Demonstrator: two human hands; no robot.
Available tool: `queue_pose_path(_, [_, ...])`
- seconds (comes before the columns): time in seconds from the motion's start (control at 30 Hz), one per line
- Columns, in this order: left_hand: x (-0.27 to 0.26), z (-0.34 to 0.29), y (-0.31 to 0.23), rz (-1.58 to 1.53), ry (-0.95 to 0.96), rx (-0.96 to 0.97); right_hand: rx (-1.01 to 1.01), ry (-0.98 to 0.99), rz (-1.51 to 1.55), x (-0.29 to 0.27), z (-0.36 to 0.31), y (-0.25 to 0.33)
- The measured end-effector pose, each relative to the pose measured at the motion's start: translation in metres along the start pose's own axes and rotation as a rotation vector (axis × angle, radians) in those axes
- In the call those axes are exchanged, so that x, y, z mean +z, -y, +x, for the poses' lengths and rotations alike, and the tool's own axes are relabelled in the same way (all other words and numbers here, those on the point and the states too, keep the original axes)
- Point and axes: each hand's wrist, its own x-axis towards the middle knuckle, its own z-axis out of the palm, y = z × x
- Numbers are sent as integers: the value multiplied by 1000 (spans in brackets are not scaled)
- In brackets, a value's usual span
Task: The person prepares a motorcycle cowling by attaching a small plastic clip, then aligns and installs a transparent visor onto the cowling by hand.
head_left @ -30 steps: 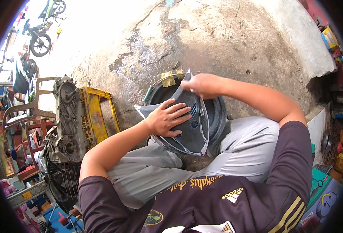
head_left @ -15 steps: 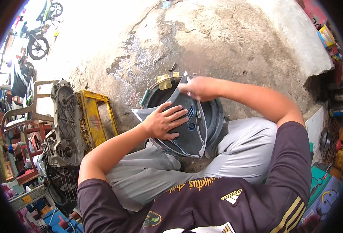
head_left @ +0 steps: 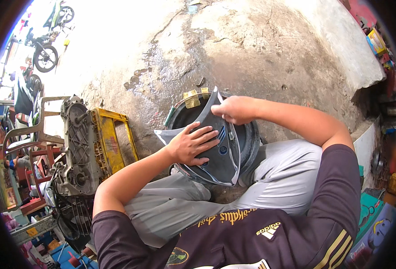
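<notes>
A dark grey motorcycle body panel (head_left: 228, 165) with pale, worn edges and a blue striped emblem lies across a round black basin (head_left: 252, 145) between my knees. My left hand (head_left: 191, 145) rests flat on the panel's left part, its fingers spread. Along the panel's upper right edge, my right hand (head_left: 237, 110) is closed with curled fingers; whatever is inside it is hidden. Yellowish scraps (head_left: 191, 99) hang over the basin's far rim. Beside them, at the rim's left, is a slim teal piece (head_left: 169, 116).
Close on my left stand a metal engine casing (head_left: 79, 148) and a yellow crate (head_left: 117, 143). Farther off is a motorcycle wheel (head_left: 45, 58). The concrete floor (head_left: 251, 58) is wet in patches. A raised slab (head_left: 350, 54) borders it at right, with a teal case (head_left: 369, 204) nearer me.
My right hand has shifted slightly right and nearer to me along the panel's edge, and is less blurred. The left hand keeps its place on the panel. The whole view has shifted slightly.
</notes>
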Motion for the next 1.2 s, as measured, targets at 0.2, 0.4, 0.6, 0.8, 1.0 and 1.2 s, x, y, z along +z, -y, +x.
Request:
queue_pose_path(0.2, [1,-1,-1,7,4,7,9,-94,99,5,1,-2])
queue_pose_path(0.4, [-1,3,0,13,12,5,154,-64,79,-3,2,-6])
queue_pose_path(0.6, [-2,0,-1,16,4,3,168,24,126,-3,-1,20])
queue_pose_path(0.8, [-1,2,-1,10,-2,2,255,-49,106,-3,2,4])
queue_pose_path(1.0, [-1,2,-1,12,-12,3,200,50,88,-4,0,12])
queue_pose_path(1.2, [-2,2,-1,0,-13,8,272,-16,75,-5,2,10])
